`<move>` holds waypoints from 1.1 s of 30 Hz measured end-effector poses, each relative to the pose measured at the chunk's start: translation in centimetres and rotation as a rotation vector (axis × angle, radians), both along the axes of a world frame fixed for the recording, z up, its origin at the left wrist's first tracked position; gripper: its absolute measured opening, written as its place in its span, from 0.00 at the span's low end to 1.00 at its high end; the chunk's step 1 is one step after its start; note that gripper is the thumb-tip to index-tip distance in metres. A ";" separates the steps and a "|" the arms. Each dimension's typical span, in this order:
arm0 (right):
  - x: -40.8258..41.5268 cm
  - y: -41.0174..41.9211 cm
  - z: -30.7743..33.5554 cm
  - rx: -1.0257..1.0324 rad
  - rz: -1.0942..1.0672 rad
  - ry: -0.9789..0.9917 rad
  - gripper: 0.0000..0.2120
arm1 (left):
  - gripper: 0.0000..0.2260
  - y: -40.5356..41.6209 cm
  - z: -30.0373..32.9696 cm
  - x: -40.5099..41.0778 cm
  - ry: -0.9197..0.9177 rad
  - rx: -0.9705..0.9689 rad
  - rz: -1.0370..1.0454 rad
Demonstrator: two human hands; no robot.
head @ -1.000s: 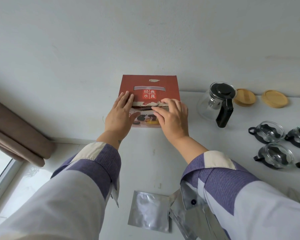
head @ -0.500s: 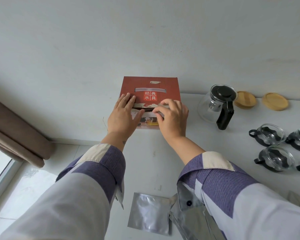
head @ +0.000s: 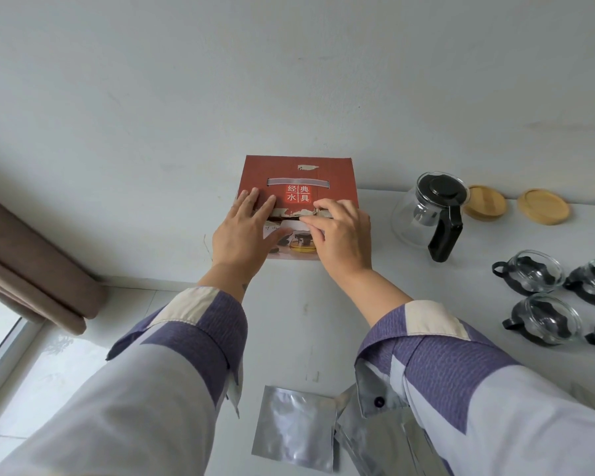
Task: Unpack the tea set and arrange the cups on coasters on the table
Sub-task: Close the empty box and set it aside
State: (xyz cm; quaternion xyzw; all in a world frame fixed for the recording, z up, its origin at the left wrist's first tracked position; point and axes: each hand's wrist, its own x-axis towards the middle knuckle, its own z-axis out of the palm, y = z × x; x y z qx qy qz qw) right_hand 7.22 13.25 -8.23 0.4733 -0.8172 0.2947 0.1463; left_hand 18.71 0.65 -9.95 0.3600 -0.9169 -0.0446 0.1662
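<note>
Cardboard box [head: 298, 180] feels light, torn flap flimsy: my left hand [head: 243, 231] presses flat, my right hand [head: 344, 235] pinches the flap edge.

surface [head: 289, 321]: open mid-strip. obstacles: box [head: 299, 176] at back edge, teapot [head: 430, 211] and cups [head: 543, 297] right, foil pouches [head: 294, 427] at front edge.

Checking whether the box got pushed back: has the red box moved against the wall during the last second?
No. The red box stays against the wall, left of the teapot; only the camera shifted.
</note>
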 end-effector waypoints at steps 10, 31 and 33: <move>-0.5 0.2 -0.2 0.002 0.032 0.089 0.08 | 0.25 0.6 0.1 -0.8 0.075 0.038 0.049; -1.6 0.2 -2.4 -0.254 -0.095 -0.954 0.44 | 0.48 0.2 -2.5 0.0 0.601 0.607 0.119; -1.9 -0.3 -2.2 -0.283 -0.104 -0.912 0.38 | 0.41 -0.7 -2.3 -0.5 0.626 0.583 0.140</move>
